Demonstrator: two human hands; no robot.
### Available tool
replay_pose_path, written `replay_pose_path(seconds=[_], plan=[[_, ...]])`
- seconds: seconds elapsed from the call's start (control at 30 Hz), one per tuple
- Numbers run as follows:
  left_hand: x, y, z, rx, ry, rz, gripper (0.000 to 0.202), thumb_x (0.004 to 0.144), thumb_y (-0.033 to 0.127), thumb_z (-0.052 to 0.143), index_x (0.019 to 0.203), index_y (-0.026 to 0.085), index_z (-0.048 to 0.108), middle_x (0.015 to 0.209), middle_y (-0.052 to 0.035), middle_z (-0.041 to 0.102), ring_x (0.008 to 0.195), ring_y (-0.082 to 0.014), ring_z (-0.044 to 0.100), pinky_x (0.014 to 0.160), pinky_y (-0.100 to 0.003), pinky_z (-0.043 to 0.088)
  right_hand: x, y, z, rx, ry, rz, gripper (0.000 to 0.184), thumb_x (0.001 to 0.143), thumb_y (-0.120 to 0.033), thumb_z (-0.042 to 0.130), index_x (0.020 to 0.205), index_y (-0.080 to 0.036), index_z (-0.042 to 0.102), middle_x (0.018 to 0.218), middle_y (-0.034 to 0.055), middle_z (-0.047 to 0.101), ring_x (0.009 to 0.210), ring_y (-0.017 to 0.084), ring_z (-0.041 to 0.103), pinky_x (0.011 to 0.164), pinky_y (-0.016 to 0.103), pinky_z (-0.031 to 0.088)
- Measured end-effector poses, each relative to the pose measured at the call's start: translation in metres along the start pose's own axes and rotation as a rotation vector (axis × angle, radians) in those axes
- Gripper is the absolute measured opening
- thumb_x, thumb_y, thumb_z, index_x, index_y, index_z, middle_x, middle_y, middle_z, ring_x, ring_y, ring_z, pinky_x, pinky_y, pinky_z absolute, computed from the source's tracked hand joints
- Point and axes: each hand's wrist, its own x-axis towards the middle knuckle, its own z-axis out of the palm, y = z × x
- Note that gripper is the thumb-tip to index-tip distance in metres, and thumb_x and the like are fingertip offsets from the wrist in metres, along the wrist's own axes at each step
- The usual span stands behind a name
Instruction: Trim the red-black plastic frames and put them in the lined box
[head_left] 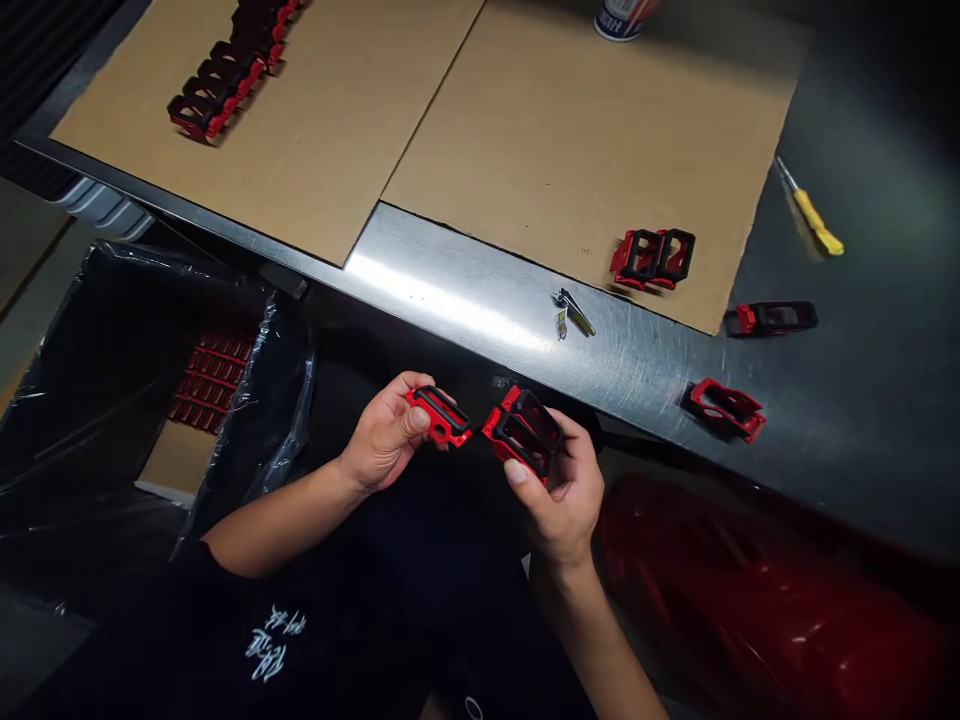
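Between thumb and fingers, my left hand (390,430) grips a red-and-black plastic frame part (442,415). My right hand (566,495) is closed around red-and-black frame parts (529,430), seemingly two side by side. The held pieces are close together in front of my body, just off the table's near edge; whether they touch is hard to tell. A similar pair of frame parts (652,258) stands on the cardboard. To the right, a frame part with a black rim (780,318) and a mostly red one (726,408) lie on the metal.
Cardboard sheets (570,130) cover much of the metal table (450,290). A row of frame parts (221,85) stands at the far left. Small metal pieces (574,312), a yellow-handled screwdriver (814,215) and a can (622,20) are on top. Below left is a plastic-lined bin (262,400); a red bag (735,580) sits lower right.
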Motion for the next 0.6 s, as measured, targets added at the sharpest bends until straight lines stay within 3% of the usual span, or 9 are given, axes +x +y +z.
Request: replay_pose_path(seconds=[0.2,0.43,0.6], plan=[[0.002,-0.004,-0.009,0.122,0.022,0.109,0.064,0.058,0.048,0.098,0.098,0.017,0.06,0.075,0.0035,0.068,0.059,-0.0072,0.065,0.057,-0.015,0.055,0.004,-0.003,0.001,0.046,-0.04,0.082,0.056,0.077,-0.047,0.082,0.123,-0.024,0.061,0.104,0.0069,0.075,0.087,0.024,0.073,0.078,0.037,0.06],[0.003,-0.004,-0.012,0.151,0.011,0.133,0.064,0.058,0.048,0.097,0.102,0.018,0.063,0.074,0.0033,0.068,0.058,-0.0077,0.065,0.057,-0.016,0.056,0.006,-0.006,-0.004,0.176,-0.143,0.237,0.054,0.075,-0.047,0.085,0.121,-0.027,0.065,0.109,0.0036,0.076,0.093,0.022,0.072,0.086,0.036,0.057],[0.003,-0.006,-0.009,0.158,-0.004,0.115,0.064,0.058,0.052,0.096,0.102,0.018,0.064,0.074,0.0026,0.068,0.058,-0.0095,0.066,0.055,-0.017,0.056,0.011,-0.004,-0.006,0.293,-0.182,0.378,0.049,0.074,-0.048,0.084,0.115,-0.026,0.07,0.102,0.0014,0.076,0.089,0.021,0.069,0.084,0.034,0.055]])
